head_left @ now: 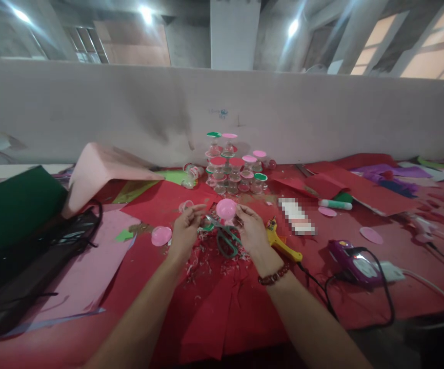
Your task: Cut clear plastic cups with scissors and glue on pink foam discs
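My right hand (250, 225) pinches the edge of a round pink disc (226, 209), held up over the middle of the table. My left hand (187, 225) is just left of it, thumb and fingers drawn together; whatever is between them is too small to make out. Green-handled scissors (226, 243) lie between my hands among small scraps. A yellow glue gun (285, 246) rests beside my right wrist. Another pink disc (161, 236) lies left of my left hand. Behind my hands stand stacked clear plastic pieces (225, 177) topped with pink, red and green circles.
A purple extension socket (352, 261) with plugged cables sits at the right, near a glue stick (335, 205). Pink paper (87, 266) and a dark bag (48, 256) occupy the left. Red sheets (356, 184) lie at the back right, before a white wall (129, 113).
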{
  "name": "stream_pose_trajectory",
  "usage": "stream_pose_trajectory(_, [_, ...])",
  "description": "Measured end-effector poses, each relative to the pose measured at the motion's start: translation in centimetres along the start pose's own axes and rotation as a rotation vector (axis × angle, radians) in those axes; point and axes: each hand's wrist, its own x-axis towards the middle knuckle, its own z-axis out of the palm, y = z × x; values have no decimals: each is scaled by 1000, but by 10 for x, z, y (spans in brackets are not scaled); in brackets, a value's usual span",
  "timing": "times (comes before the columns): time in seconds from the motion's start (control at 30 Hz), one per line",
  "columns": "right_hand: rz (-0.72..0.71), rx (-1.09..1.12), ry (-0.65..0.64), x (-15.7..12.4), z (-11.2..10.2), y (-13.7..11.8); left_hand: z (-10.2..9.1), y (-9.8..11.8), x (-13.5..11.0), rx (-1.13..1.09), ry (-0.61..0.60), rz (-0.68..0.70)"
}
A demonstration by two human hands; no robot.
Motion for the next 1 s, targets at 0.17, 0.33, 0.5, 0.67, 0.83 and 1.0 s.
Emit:
stream_pose_trajectory(0.17, [-6,-66,-16,4,-3,5,5,9,-7,-71,-102,-53])
stream_pose_trajectory(0.33, [-50,-155,-48,-1,0,18,13,14,-12,-280,-210,-145])
stream_pose_trajectory(0.5, [-82,-194,-86,-5,3,19,11,9,-10,-411,-238,-195])
stream_pose_trajectory(0.67, [18,-139,-129,-6,5,10,6,9,-6,-537,-178,-297])
stream_pose_trajectory(0.83, [-7,-225,-182,-7,6,11,6,14,-6,-521,-144,-289])
stream_pose_trajectory(1.0, [-127,-354,-168,-6,3,17,6,14,-8,-465,-206,-230])
